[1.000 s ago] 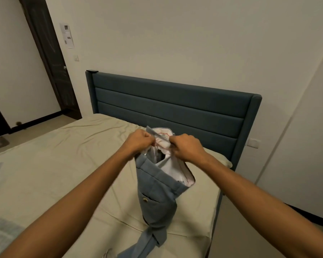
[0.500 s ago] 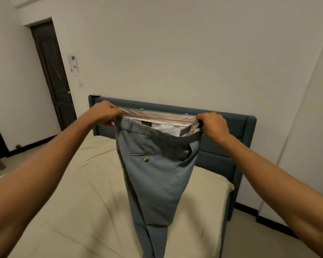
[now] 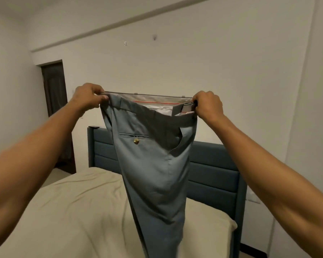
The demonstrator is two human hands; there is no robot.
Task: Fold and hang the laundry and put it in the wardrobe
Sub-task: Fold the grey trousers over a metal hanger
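Head view: trousers held up in mid-air over the bed, waistband stretched level between two raised hands, legs hanging straight down and out of frame at the bottom. Long axis vertical; waistband crosswise, at about head height. Back pocket with brass button facing the camera, pale lining showing inside the open waist.

Left hand pinching the left end of the waistband, fingers curled over the edge, thumb underneath. Right hand gripping the right end the same way, fist closed round the cloth. Both equally near the garment, one at each end, cloth hanging below the fingers.

Likely next: bringing the two ends together to fold along the creases, or lowering flat onto the mattress. Open room in front and below; sheet beneath bare where visible, headboard behind the legs, wall beyond that. Door at far left, well apart. No hanger or wardrobe in sight.
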